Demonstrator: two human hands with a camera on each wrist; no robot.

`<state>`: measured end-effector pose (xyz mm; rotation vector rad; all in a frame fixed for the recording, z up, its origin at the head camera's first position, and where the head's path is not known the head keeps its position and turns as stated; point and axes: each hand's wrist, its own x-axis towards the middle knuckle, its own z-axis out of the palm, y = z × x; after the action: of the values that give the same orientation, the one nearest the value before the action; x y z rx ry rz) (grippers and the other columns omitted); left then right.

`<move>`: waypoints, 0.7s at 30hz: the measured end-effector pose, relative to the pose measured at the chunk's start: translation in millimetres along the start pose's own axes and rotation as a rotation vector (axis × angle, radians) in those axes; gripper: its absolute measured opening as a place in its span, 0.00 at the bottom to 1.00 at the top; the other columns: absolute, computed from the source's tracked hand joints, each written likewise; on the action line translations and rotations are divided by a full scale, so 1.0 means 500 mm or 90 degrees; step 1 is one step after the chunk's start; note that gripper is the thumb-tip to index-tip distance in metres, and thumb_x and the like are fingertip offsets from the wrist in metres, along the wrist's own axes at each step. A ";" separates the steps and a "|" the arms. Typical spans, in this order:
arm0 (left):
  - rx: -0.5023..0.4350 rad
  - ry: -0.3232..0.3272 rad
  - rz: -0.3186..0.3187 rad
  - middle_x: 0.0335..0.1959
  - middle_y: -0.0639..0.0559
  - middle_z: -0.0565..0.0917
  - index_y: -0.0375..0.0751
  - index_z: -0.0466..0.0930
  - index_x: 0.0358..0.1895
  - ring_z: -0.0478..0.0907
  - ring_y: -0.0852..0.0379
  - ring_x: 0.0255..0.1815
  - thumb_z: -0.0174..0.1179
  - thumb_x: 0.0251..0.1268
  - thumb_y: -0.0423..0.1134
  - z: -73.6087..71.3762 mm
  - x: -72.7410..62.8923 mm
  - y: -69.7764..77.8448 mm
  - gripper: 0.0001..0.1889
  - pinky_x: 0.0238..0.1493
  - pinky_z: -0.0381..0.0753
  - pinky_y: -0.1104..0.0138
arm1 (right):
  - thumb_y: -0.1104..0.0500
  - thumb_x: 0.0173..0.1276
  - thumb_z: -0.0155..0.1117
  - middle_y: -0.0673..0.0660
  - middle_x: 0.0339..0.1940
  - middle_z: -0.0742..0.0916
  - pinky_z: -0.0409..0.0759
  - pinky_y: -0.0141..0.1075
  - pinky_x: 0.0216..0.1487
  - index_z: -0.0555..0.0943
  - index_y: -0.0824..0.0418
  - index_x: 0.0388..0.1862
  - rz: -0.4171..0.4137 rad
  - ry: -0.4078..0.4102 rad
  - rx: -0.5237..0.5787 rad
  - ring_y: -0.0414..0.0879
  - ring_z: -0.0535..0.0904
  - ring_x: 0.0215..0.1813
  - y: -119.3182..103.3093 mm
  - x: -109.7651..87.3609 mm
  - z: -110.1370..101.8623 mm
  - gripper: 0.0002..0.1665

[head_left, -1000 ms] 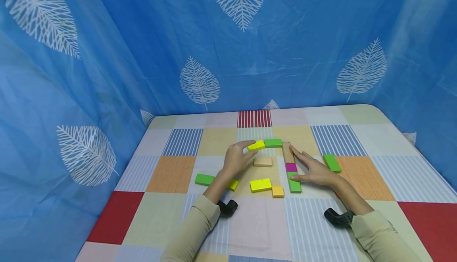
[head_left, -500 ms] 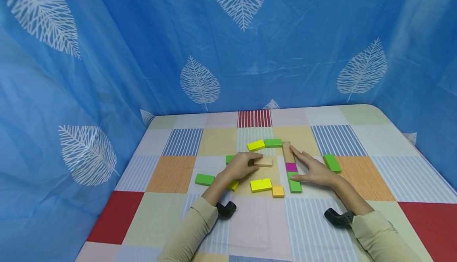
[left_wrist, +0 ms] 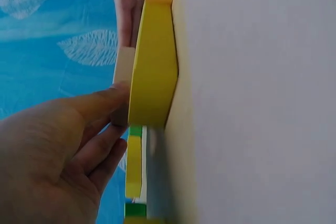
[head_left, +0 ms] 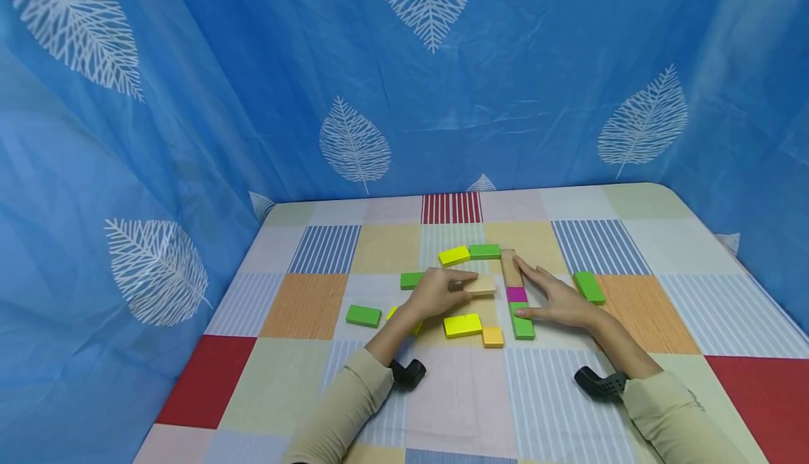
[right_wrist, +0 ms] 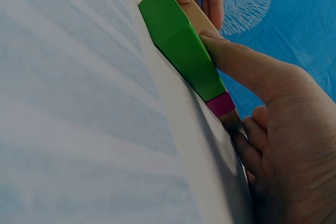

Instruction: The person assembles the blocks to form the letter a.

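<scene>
My left hand [head_left: 435, 294] pinches a pale wooden block [head_left: 483, 285] between thumb and fingers, low over the patchwork cloth. In the left wrist view this pale block [left_wrist: 124, 64] is partly behind a yellow block [left_wrist: 153, 66]. My right hand [head_left: 561, 304] rests against a column of blocks, fingers extended. Its thumb touches the green block [head_left: 522, 325] at the near end, and its fingers lie by the long tan block [head_left: 511, 267] at the far end. Between those two sits a small magenta block [head_left: 516, 295]. A gap separates the pale block from this column.
Behind the hands, a yellow block [head_left: 454, 256] and a green block [head_left: 484, 252] meet the column's top. Nearer lie a yellow block [head_left: 463, 326] and a small orange one [head_left: 493, 337]. Green blocks [head_left: 363, 315] lie at left, another green block [head_left: 588, 287] at right.
My left hand let go of the far yellow block, came nearer, took hold of the pale wooden block and shifted it rightward towards the column. The right hand has stayed in place.
</scene>
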<state>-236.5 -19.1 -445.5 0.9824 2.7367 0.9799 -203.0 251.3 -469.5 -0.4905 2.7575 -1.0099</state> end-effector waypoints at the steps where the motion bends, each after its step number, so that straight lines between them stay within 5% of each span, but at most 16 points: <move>1: 0.003 0.000 0.000 0.51 0.57 0.81 0.51 0.78 0.56 0.76 0.64 0.47 0.65 0.56 0.41 0.002 0.001 0.004 0.21 0.51 0.73 0.72 | 0.36 0.51 0.67 0.60 0.74 0.54 0.49 0.69 0.59 0.43 0.47 0.75 0.000 0.000 0.000 0.72 0.45 0.69 0.000 0.000 0.000 0.61; 21: 0.042 -0.043 0.020 0.51 0.58 0.80 0.50 0.78 0.56 0.74 0.67 0.48 0.63 0.59 0.43 0.036 0.014 0.018 0.20 0.51 0.72 0.75 | 0.39 0.52 0.68 0.61 0.73 0.55 0.48 0.70 0.58 0.44 0.50 0.75 -0.002 0.001 0.003 0.74 0.45 0.68 -0.008 -0.002 -0.004 0.60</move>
<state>-232.2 0.4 -453.5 1.0504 2.7221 0.8501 -201.5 249.8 -465.5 -0.4940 2.7557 -1.0164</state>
